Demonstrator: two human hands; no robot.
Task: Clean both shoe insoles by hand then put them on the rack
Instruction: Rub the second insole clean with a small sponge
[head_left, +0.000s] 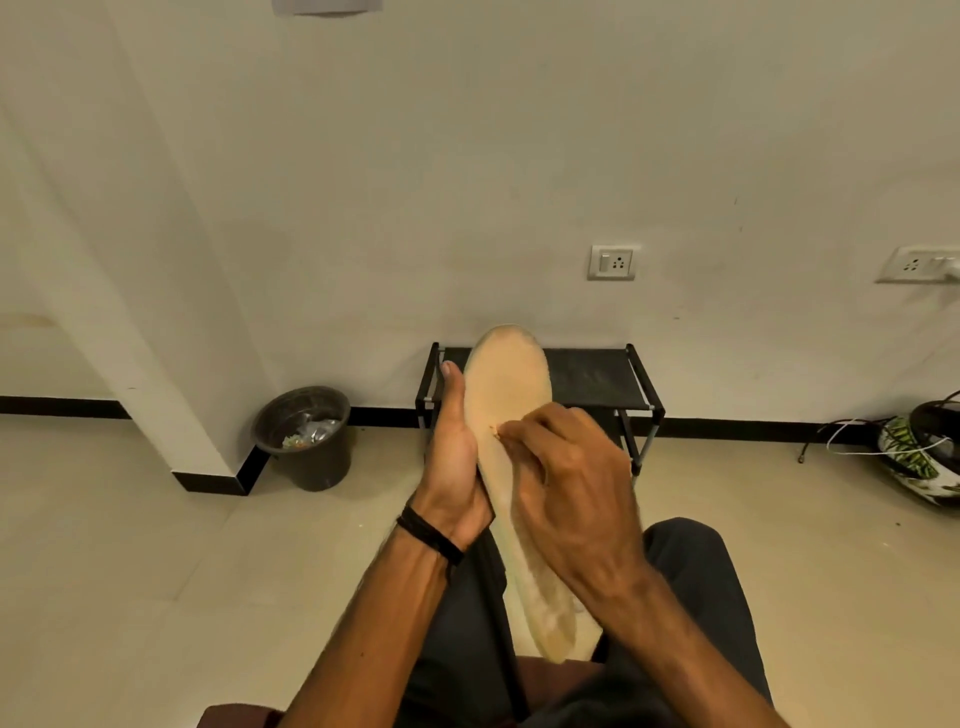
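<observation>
Insole (506, 395) upright in left grip (453, 447), right grip (566, 483) fingertips pinching at its middle.

Only one view is given, taken from a wide-angle camera worn on the head and aimed forward and down. The hands are seen close up at the centre, with the lap below them. The floor (156, 545) and the wall (467, 156) are seen farther off, bent by the lens.
</observation>
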